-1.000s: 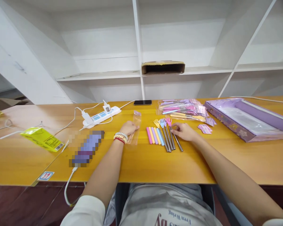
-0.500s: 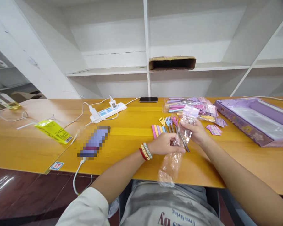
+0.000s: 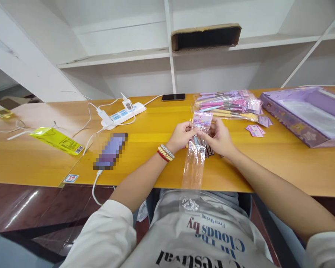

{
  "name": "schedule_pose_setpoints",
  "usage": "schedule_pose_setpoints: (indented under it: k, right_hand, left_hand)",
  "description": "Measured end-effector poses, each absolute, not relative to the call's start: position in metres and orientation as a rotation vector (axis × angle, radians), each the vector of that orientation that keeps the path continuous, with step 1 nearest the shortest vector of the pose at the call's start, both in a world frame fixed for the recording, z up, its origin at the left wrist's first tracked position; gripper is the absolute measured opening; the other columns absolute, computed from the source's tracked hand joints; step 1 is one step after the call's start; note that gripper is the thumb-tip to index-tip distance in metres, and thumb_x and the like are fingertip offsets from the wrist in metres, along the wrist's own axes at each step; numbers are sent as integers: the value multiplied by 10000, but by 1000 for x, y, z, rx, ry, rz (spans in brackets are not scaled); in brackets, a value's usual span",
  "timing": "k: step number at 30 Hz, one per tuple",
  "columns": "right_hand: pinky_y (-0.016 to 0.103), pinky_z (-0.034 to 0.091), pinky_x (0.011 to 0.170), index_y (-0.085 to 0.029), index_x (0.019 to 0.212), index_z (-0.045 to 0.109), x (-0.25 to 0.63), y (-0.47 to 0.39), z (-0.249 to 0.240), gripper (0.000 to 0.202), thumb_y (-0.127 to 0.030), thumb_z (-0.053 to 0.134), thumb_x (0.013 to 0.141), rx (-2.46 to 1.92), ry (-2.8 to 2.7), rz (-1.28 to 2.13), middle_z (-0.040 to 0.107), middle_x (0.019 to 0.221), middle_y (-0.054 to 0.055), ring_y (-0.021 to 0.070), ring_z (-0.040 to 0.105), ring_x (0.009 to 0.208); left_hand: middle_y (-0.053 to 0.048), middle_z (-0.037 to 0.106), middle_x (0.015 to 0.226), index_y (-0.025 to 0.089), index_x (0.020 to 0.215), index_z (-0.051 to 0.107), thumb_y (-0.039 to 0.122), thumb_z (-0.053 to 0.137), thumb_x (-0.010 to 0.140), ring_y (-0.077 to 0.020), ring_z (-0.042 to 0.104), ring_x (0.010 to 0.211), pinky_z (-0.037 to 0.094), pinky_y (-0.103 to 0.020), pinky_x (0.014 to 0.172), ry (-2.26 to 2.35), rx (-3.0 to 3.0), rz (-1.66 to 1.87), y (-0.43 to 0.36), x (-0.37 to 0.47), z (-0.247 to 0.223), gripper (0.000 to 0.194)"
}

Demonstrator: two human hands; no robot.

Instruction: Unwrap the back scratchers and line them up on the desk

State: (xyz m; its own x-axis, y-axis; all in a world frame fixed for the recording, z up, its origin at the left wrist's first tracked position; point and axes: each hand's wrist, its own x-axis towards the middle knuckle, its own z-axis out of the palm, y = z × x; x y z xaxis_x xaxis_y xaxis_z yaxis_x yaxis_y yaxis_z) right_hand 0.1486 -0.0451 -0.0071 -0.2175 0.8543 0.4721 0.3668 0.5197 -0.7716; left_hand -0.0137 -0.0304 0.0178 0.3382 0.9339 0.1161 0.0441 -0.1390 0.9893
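A long clear plastic bag [image 3: 194, 167] with a purple header card [image 3: 202, 119] hangs between my hands, its lower end over the table's front edge. My left hand [image 3: 184, 137] pinches the bag's left side just below the card. On the right side, my right hand [image 3: 218, 138] holds the bag, thumb in front. Behind the bag and my fingers lie several dark metal rods [image 3: 209, 149]; their coloured parts are mostly hidden. Beyond my hands is a pile of bagged pink, purple and yellow sticks [image 3: 229, 104]. Small purple cards [image 3: 255, 130] lie right of my right hand.
A purple tray box [image 3: 304, 126] is at the right. On the left are a power strip [image 3: 124, 116] with cables, a yellow packet [image 3: 57, 140] and a pixelated phone [image 3: 111, 150]. A black phone [image 3: 173, 97] lies near the shelves, where an open cardboard box [image 3: 206, 38] sits.
The camera view has tilted down. Both hands have come together at the card, my right hand moving left. The bag now hangs straighter, and the coloured pieces behind are more covered.
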Motion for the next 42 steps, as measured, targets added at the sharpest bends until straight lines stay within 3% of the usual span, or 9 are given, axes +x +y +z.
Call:
schedule_pose_setpoints:
  k: [6, 11, 15, 18, 28, 36, 42]
  right_hand:
    - [301, 470, 557, -228, 1385, 233, 158, -41, 0, 721, -421, 594, 792, -1002, -1803, 403, 566, 994, 91, 155, 564, 670]
    - [321, 486, 639, -224, 1219, 481, 160, -41, 4, 449, -381, 566, 807, -1004, -1922, 262, 557, 981, 77, 151, 541, 705]
    - [310, 477, 633, -189, 1207, 481, 164, -39, 3, 437, -363, 558, 814, -1034, -1924, 263, 578, 829, 53, 147, 529, 667]
    - [306, 479, 643, -188, 1235, 461, 165, -38, 4, 457, -347, 553, 817, -1023, -1937, 261, 595, 881, 64, 141, 531, 666]
    - [356, 500, 798, -230, 1221, 526, 164, -37, 6, 413, -323, 548, 819, -964, -1968, 172, 541, 1167, 102, 221, 537, 1039]
    - [369, 490, 873, -219, 1089, 635, 171, -32, 3, 325, -375, 581, 809, -910, -2035, 118, 619, 1064, 93, 205, 583, 988]
    - [359, 494, 825, -214, 1079, 662, 178, -33, 6, 330, -384, 549, 819, -919, -2154, 243, 664, 1006, 84, 208, 616, 910]
  left_hand:
    - [37, 502, 500, 134, 761, 536, 303, 612, 777, -51, 436, 378, 314, -170, 367, 952, 1458, 979, -33, -11, 20, 186]
    - [25, 538, 585, 123, 809, 581, 219, 610, 757, -44, 440, 428, 341, -176, 407, 880, 1423, 1051, -32, -10, 18, 113]
    - [29, 524, 575, 126, 838, 598, 267, 593, 768, -54, 432, 402, 308, -183, 370, 909, 1422, 984, -34, -11, 20, 157]
    - [34, 516, 552, 121, 900, 615, 296, 579, 783, -62, 430, 403, 320, -194, 382, 920, 1463, 911, -35, -12, 23, 213]
    - [-5, 595, 692, 115, 938, 623, 311, 585, 776, -87, 504, 575, 393, -206, 532, 852, 1603, 964, -29, -16, 14, 256]
    - [28, 524, 613, 110, 821, 596, 262, 578, 755, -64, 459, 499, 366, -191, 472, 861, 1615, 881, -34, -19, 20, 167]
    - [31, 502, 562, 118, 792, 574, 290, 557, 763, -72, 475, 448, 348, -187, 417, 870, 1648, 774, -34, -21, 23, 175]
